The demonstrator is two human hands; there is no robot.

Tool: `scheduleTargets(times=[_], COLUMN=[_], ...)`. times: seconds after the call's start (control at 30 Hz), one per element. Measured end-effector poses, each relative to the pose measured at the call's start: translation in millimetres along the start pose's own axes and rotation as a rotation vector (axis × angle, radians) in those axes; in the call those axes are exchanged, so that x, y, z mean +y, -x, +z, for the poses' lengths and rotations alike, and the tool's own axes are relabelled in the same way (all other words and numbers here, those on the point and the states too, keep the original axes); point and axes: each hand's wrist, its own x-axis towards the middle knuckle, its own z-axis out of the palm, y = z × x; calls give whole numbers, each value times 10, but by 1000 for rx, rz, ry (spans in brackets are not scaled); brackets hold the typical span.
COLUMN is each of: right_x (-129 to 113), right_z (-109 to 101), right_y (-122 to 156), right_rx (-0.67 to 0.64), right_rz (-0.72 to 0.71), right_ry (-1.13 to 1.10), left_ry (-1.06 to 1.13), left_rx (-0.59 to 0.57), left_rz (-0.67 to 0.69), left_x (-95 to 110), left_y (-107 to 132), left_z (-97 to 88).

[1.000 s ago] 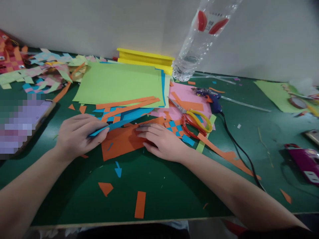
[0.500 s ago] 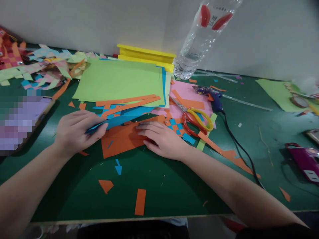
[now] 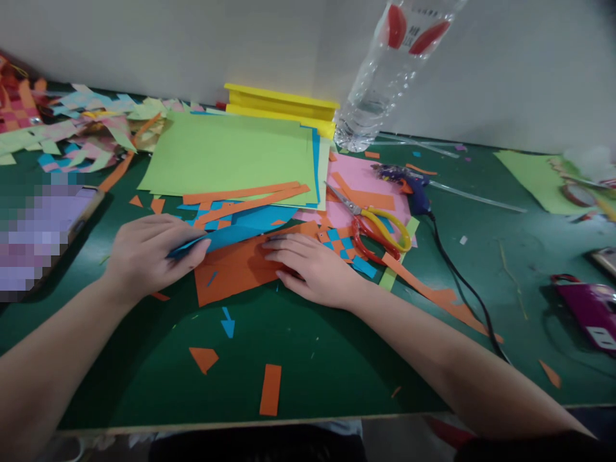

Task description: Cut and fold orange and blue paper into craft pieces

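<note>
My left hand (image 3: 156, 256) pinches the left end of a folded piece of blue paper (image 3: 233, 236) between thumb and fingers. Below it lies an orange sheet of paper (image 3: 231, 273), with a thin blue scrap on top. On the right part of that sheet rests my right hand (image 3: 308, 266), its fingers stretched out to the left and holding nothing. Orange strips (image 3: 255, 204) and a blue-and-orange woven paper piece (image 3: 219, 215) lie just behind the blue paper. Scissors (image 3: 380, 224) with red and yellow handles lie beyond my right hand.
Green sheets (image 3: 231, 154) are stacked at the back, before a yellow holder (image 3: 282, 106) and a water bottle (image 3: 380, 83). A glue gun (image 3: 409, 189) trails a black cord rightward. A phone (image 3: 52, 237) is at left, a purple case (image 3: 584, 314) at right. Orange scraps (image 3: 271, 389) lie near the front edge.
The blue paper in my left hand has tipped slightly, showing more of its face. Both hands stay nearly where they were.
</note>
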Motion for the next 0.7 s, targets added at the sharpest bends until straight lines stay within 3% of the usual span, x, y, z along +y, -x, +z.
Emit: scheduleTargets(times=[0.7], right_x=[-2], right_z=[0], right_y=[2], right_rx=[1], right_rz=[8], right_ry=[-6], left_ry=[-18], left_rx=[-16], left_rz=[-13], left_x=[10], left_y=[5], left_z=[-11])
